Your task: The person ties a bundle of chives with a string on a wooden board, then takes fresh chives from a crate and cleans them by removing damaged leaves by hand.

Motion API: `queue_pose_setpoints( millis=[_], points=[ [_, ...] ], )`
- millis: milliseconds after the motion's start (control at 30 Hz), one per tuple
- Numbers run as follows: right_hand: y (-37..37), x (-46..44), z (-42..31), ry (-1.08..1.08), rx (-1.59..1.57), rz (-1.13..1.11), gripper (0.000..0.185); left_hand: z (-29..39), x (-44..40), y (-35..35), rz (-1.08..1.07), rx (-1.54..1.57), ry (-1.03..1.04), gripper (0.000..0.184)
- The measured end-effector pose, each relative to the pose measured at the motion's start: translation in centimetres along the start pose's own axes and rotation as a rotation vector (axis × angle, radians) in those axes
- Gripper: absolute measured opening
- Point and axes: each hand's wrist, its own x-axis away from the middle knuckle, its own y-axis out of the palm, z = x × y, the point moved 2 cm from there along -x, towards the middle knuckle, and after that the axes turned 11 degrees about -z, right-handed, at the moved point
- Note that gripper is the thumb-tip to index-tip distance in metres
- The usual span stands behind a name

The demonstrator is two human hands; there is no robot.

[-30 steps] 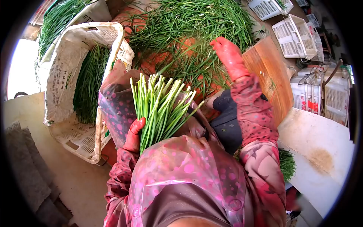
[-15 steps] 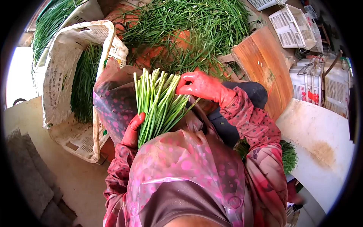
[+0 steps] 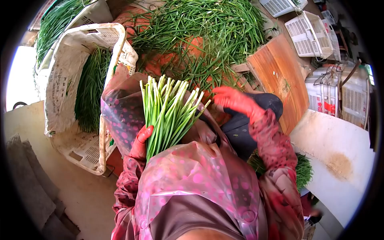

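Note:
My left hand (image 3: 143,141), in a red rubber glove, is wrapped round a thick bunch of chives (image 3: 166,114). Their pale cut ends point up and away from me, fanned out unevenly on the right side. The lower part of the bunch disappears behind my clear, pink-dotted apron (image 3: 192,168). To the right of the bunch and apart from it, my right hand (image 3: 236,100), gloved in red too, is blurred by motion. Its fingers stretch leftward, and I see nothing in them.
Loose chives (image 3: 200,28) lie heaped on an orange-red sheet ahead. On the left, a tipped white crate (image 3: 114,30) holds more chives. A wooden board (image 3: 276,76) stands at my right, with more white crates (image 3: 308,36) behind. Another green bundle (image 3: 304,172) lies beside my right elbow.
My right hand has moved off the upper right of the bunch, to the right and slightly towards me. The bunch stays in my left hand, its right-hand stalks spread a little wider.

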Motion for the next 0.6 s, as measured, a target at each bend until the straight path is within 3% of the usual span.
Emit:
queue_pose_setpoints(
  millis=[67, 100, 167, 233, 267, 300, 367, 467, 600],
  points=[
    [4.8, -0.6, -1.0, -0.085, -0.228, -0.237, 0.074, 0.3, -0.1, 0.2, -0.019, -0.041, 0.016, 0.064],
    [7.1, -1.3, -2.4, -0.330, -0.343, -0.261, 0.072, 0.3, -0.2, 0.5, -0.030, 0.005, 0.034, 0.060],
    [8.6, -3.2, -4.5, -0.523, -0.346, -0.118, 0.065, 0.3, -0.3, 0.9, 0.031, -0.012, 0.029, 0.055],
    [8.8, -5.5, -4.4, -0.460, -0.454, -0.009, 0.061, 0.4, -0.3, 1.7, 0.014, -0.050, 0.007, 0.048],
    [8.8, -6.2, -5.2, -0.436, -0.260, 0.137, 0.060, 0.3, -0.4, 1.9, -0.006, -0.116, -0.012, 0.047],
    [9.1, -6.9, -6.5, -0.476, -0.265, 0.196, 0.066, 0.3, -0.5, 2.0, -0.024, -0.181, -0.034, 0.045],
    [9.3, -8.2, -7.6, -0.490, -0.338, 0.111, 0.049, 0.6, -0.6, 2.3, -0.042, -0.200, -0.036, 0.043],
    [9.8, -8.9, -8.5, -0.399, -0.442, 0.174, 0.021, 0.9, -0.5, 2.3, -0.064, -0.202, -0.053, 0.050],
    [9.4, -8.7, -8.0, -0.451, -0.291, 0.214, 0.022, 3.6, -0.5, 4.2, -0.115, -0.253, 0.019, 0.061]
  ],
)
